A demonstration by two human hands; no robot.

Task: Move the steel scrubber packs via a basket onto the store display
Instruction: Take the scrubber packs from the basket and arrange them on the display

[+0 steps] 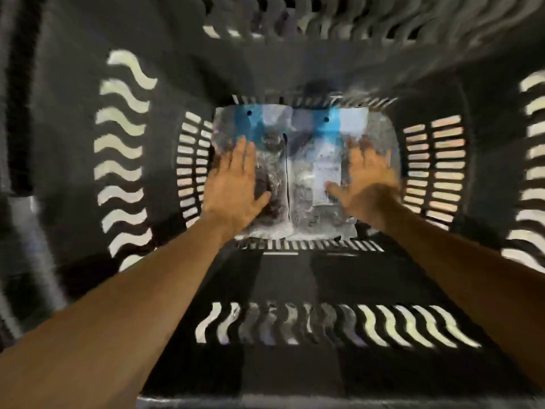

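Because the steel scrubber packs (298,160) lie flat on the floor of the deep, dark basket (73,143), side by side with their blue header cards toward the far wall, both arms reach straight down to them. The left hand (236,184) rests on the left pack, fingers straight. The right hand (368,187), blurred, is spread wide on or just above the right pack. Neither grips anything; they seem to be settling or gathering the packs.
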